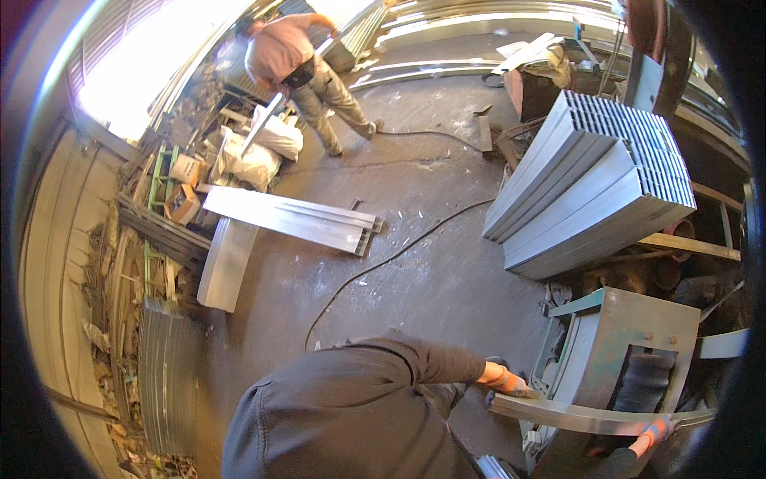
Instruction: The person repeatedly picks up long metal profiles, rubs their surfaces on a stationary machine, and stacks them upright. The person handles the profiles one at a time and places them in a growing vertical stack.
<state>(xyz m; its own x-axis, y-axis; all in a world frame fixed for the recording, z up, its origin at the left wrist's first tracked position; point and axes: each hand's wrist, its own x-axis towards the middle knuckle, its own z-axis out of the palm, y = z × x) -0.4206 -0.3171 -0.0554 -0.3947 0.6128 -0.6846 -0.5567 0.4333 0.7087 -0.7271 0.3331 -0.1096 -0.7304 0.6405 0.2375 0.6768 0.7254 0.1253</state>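
My left hand (509, 382), gloved, with its bare wrist showing past a dark sleeve, closes on the near end of a long pale metal bar (574, 417). Farther right along the same bar, my right hand (656, 431) wraps round it in a glove. The bar spans the front of a grey-green metal machine (642, 315). Behind the bar, the machine has a dark opening (641, 379). Where the far end of the bar goes is hard to make out.
A tall stack of metal profiles (590, 180) stands beyond the machine. More profiles (291, 215) lie to the left, near dark stacked sheets (169, 375). A cable (375, 263) snakes over the floor. Another person (287, 60) bends near white sacks (247, 156) at the back.
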